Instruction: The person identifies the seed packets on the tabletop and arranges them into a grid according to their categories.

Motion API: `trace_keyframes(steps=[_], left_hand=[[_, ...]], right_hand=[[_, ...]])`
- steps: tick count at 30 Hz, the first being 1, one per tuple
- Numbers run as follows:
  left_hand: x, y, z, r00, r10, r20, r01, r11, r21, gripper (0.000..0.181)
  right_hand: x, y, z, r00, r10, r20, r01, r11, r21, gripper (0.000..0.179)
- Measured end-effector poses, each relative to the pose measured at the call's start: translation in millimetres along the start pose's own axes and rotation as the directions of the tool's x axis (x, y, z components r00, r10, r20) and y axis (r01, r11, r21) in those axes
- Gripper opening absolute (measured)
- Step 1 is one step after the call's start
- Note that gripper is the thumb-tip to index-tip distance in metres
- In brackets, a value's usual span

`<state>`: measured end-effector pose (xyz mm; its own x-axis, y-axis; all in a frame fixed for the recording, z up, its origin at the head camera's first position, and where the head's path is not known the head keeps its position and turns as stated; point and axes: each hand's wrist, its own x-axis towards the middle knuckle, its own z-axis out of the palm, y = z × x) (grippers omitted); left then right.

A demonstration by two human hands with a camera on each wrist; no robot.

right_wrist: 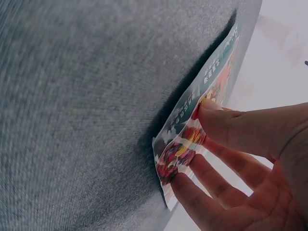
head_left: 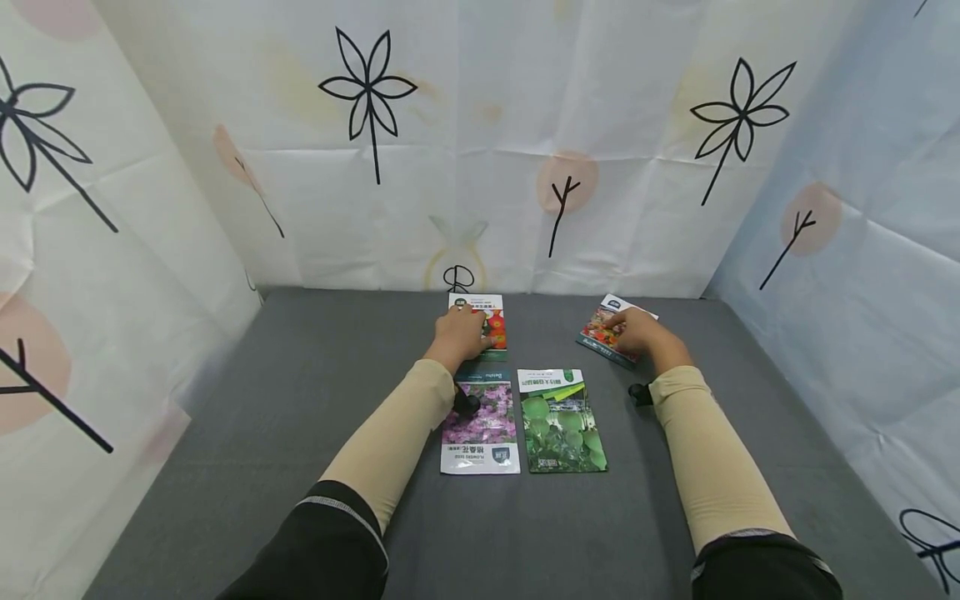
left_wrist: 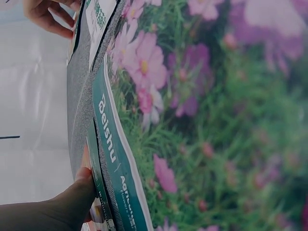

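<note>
At the back of the grey table my left hand rests on a seed packet with red and orange flowers. In the left wrist view its thumb touches the packet's edge; the other fingertips are mostly hidden. My right hand touches a second flower seed packet, which lies turned at an angle. Seen from the right wrist, thumb and fingertips are spread over this packet's printed face. Nearer me lie a pink-flower seed packet and a green-leaf seed packet, side by side.
The grey tabletop runs back to a white cloth wall with plant drawings. Similar cloth walls stand at left and right. A black wrist camera overhangs the pink-flower packet.
</note>
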<state>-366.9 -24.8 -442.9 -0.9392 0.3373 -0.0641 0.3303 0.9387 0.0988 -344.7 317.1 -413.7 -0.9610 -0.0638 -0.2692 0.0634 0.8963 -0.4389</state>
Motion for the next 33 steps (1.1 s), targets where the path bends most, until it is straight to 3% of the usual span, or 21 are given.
trace_keyframes(steps=[33], left_hand=[[2.4, 0.4, 2.3, 1.000, -0.009, 0.012, 0.009, 1.000, 0.010, 0.065]], right_hand=[[3.0, -15.1, 7.6, 0.992, -0.102, 0.076, 0.100, 0.995, 0.029, 0.064]])
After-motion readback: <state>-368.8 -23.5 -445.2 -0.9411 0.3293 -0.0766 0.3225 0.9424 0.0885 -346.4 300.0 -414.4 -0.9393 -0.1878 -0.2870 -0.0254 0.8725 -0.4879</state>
